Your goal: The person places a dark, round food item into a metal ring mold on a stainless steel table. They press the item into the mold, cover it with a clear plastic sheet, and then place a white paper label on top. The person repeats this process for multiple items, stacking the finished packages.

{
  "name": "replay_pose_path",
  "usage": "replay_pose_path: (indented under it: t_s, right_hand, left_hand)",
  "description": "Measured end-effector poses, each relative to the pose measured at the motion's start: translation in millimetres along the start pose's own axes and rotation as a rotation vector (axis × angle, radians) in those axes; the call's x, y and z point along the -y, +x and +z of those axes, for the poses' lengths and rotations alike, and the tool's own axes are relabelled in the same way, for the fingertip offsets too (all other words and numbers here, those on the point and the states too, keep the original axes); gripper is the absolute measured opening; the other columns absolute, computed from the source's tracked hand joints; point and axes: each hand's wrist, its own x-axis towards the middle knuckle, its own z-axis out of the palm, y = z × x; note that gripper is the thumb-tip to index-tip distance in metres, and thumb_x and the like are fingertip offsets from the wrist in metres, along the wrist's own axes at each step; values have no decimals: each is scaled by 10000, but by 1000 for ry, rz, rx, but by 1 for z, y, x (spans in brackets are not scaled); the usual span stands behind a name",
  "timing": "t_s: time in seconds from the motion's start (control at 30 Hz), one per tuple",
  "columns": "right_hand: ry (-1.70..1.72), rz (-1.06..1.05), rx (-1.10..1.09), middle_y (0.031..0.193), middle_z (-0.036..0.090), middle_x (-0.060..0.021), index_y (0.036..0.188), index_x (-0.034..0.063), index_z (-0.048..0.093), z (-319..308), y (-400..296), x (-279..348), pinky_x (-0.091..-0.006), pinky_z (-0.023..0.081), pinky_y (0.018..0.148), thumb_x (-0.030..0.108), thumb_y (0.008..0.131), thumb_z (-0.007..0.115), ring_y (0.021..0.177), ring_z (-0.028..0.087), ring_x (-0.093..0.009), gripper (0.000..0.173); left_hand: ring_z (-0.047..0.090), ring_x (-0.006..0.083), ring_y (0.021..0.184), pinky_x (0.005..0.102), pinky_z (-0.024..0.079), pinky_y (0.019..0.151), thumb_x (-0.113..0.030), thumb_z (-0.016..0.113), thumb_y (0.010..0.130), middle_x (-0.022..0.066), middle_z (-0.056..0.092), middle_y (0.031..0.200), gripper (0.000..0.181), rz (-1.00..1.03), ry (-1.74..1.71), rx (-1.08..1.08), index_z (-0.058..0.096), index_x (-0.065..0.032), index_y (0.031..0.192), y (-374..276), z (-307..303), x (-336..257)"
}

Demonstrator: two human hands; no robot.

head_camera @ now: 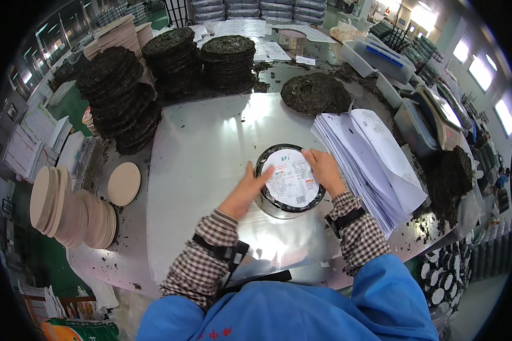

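Before me a round film-wrapped package (286,208) with a dark rim rests on a shiny metal work surface (196,170). A white round label (293,179) bearing print lies on its top. My left hand (246,190) holds the package by its left side, one digit reaching over the label's left edge. At the upper right, my right hand (324,169) grips the rim, its fingertips at the label's edge. The fingers' undersides are hidden. Just right of my right hand lies a thick stack of white printed sheets (358,170), the top one curled.
Stacks of dark dried seaweed discs (111,85) stand at the back left; a loose seaweed disc (315,93) lies behind the sheets. Pale round discs (68,213) are piled at left, beside a single disc (124,183). Plastic boxes (416,125) line the right side.
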Motion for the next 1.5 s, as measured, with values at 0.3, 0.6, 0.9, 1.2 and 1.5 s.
replay_pose_path:
  t_s: [0.3,0.6,0.9,1.2,1.5]
  right_hand:
    - [452,50,93,1392,516,-228,1456,71,437,-28,-19,-9,-353,408,1037,503,951,550,1251,545,-315,673]
    - [657,254,-138,1342,477,-189,1408,-4,368,-108,-90,61,-314,358,1047,321,959,628,1229,460,-212,611]
    - [1074,255,-632,1159,618,-141,1275,7,530,-230,-149,-36,-374,476,968,308,932,603,1080,607,-224,462]
    - [-535,-931,-244,911,702,-158,910,44,666,-63,-86,63,-355,530,838,385,864,660,944,665,-260,344]
    - [114,-219,77,756,650,-151,913,-2,720,-120,-73,69,-376,508,644,267,726,849,668,633,-275,352]
  left_hand:
    - [637,191,1050,357,519,951,-326,502,1036,120,651,1185,428,-2,-778,210,563,40,1249,8,0,28]
    - [657,238,929,319,515,856,-354,429,1059,123,668,1021,425,617,214,-438,578,35,1145,27,50,-15]
    - [556,268,547,355,470,526,-279,648,925,101,571,672,177,1019,849,70,635,-124,839,-27,59,14]
    - [382,389,1360,459,288,1159,-197,601,924,212,457,1408,307,698,1032,511,549,34,1120,-45,82,113]
    - [506,348,1274,493,374,1105,-162,655,898,199,527,1356,369,325,784,450,549,51,1180,-65,89,87]
